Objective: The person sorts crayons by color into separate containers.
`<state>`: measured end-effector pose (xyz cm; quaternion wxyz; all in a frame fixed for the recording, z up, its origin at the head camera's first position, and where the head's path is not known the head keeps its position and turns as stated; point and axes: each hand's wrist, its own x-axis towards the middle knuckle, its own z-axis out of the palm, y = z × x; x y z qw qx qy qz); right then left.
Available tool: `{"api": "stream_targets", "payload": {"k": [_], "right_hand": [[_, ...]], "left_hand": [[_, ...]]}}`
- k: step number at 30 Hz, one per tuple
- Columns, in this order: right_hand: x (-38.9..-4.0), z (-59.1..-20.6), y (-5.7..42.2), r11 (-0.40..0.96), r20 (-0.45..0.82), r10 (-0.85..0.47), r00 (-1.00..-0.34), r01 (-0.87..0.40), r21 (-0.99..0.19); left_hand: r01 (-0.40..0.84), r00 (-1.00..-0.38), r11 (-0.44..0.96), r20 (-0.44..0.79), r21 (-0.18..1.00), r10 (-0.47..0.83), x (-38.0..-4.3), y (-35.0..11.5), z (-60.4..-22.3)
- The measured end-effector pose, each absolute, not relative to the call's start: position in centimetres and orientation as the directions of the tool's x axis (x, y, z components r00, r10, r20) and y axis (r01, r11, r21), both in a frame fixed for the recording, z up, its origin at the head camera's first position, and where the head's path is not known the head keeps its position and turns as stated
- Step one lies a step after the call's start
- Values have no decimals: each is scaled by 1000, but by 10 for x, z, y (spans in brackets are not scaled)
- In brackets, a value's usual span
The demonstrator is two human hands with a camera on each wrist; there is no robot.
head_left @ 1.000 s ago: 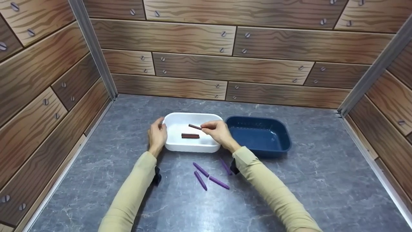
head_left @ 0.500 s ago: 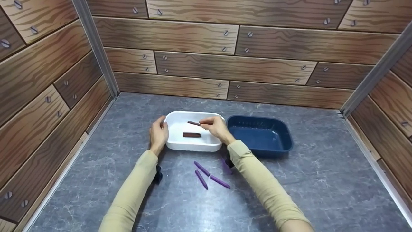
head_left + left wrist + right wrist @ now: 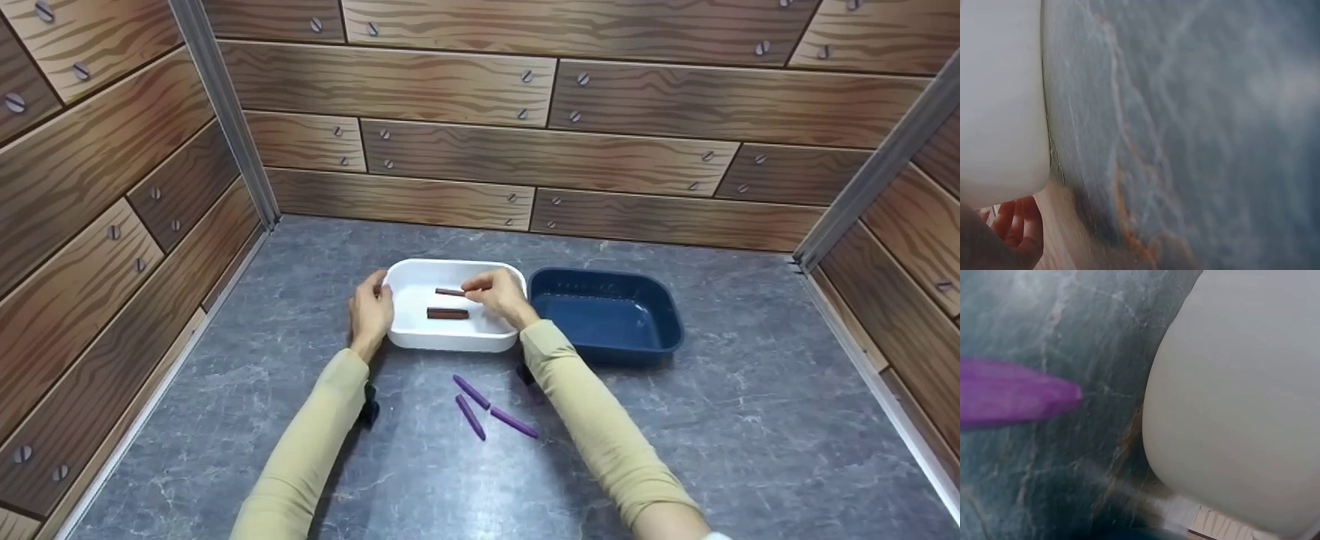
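Inside the white tray (image 3: 450, 343), in the head view, my right hand (image 3: 501, 296) pinches one end of a thin brown crayon (image 3: 448, 292) close to the tray floor. Just nearer to me, a small group of brown crayons (image 3: 448, 313) lies side by side. My left hand (image 3: 370, 311) grips the tray's left rim, thumb on the inner side. Its curled fingers (image 3: 1016, 228) show under the tray's edge in the left wrist view. Pointed purple crayons (image 3: 471, 418) lie on the table in front of the tray. One purple crayon (image 3: 1016, 392) appears large in the right wrist view.
A dark blue tray (image 3: 607, 352) stands right beside the white one. The grey marbled tabletop (image 3: 750, 390) is bounded by a wood-patterned back wall (image 3: 397, 206) and similar side walls. My right forearm crosses over the table near the purple crayons.
My right hand has shifted slightly left and lowered the brown crayon, turning it nearly parallel to the group. My right forearm now covers one purple crayon. The left hand keeps its grip on the tray.
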<state>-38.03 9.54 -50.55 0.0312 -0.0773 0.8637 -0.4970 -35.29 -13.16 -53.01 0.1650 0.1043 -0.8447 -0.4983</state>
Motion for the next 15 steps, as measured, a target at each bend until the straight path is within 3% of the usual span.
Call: {"api": "stream_targets", "payload": {"k": [15], "right_hand": [[-384, -515, 88, 566, -37, -101, -994, -26, -824]], "left_hand": [[-24, -931, 461, 148, 887, -335, -352, -131, -530]]}}
